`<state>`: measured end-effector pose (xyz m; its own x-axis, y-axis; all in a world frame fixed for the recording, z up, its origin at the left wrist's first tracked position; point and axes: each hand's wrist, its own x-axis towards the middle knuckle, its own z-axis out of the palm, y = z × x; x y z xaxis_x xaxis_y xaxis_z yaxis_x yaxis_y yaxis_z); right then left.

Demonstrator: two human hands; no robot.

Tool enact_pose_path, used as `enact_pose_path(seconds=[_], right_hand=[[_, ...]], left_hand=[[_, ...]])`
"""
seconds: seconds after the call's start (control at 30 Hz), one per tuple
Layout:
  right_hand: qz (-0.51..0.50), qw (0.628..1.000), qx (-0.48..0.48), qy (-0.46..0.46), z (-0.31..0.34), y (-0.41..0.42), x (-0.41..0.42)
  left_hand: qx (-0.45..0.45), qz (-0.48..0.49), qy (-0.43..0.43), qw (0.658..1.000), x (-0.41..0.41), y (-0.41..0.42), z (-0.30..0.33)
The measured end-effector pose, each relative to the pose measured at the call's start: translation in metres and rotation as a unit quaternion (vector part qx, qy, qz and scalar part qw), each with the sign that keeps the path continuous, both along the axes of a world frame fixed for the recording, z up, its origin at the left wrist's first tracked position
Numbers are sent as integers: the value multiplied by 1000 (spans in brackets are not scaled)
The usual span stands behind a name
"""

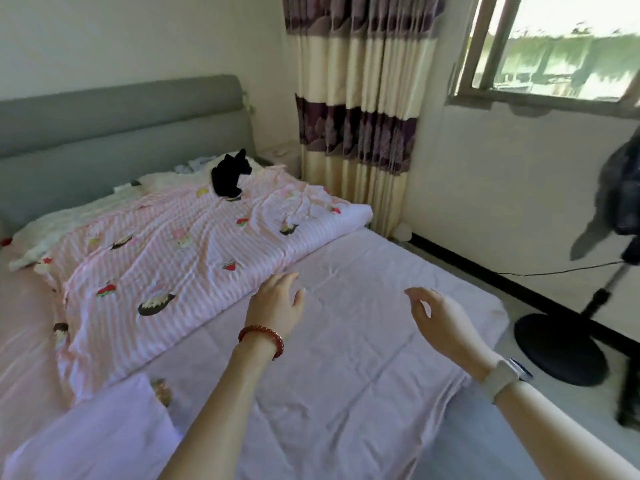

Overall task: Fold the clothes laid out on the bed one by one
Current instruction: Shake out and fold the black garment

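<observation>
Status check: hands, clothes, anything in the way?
Left hand open, empty, over sheet. Right hand open, empty. Black garment unfolded at far end. Striped quilt bunched between.

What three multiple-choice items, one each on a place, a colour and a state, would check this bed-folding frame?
1. Where does the black item lie?
A. far end of the striped quilt, near the headboard
B. on the floor by the fan
C. under the right hand

2. What colour is the bracelet on the left wrist?
A. blue
B. red-brown
C. white

3. What are the hands doing?
A. both grip cloth
B. one holds the black item
C. both are open, holding nothing

Answers:
1. A, it sits at the quilt's far end below the grey headboard.
2. B, the beads are red-brown.
3. C, left hand and right hand show spread fingers above the pink sheet.
</observation>
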<state>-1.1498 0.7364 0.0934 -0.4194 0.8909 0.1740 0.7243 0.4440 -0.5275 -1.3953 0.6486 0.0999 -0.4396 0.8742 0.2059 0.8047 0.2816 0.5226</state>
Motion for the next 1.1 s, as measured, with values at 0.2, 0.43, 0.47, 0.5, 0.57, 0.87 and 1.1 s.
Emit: enact_pose_path(seconds=[0.2, 0.43, 0.47, 0.5, 0.57, 0.87, 1.1], right_hand=[[-89, 995, -28, -18, -25, 66, 179], [-147, 984, -73, -65, -62, 144, 291], [-149, 983, -76, -72, -68, 161, 301], [-151, 982, -83, -80, -73, 179, 310], [-155, 980, -90, -87, -83, 222, 326], [-106, 970, -109, -188, -83, 452, 351], [-29, 975, -110, -192, -86, 618, 338]], left_hand=[[-56, -46, -23, 997, 170, 90, -42], [-115, -86, 0, 990, 268, 199, -79], [-126, -94, 14, 987, 274, 218, -85], [-135, -101, 28, 985, 279, 238, -90], [-150, -104, 54, 982, 284, 283, -102], [-182, -76, 83, 977, 301, 500, -104], [-214, -52, 53, 974, 314, 642, -108]])
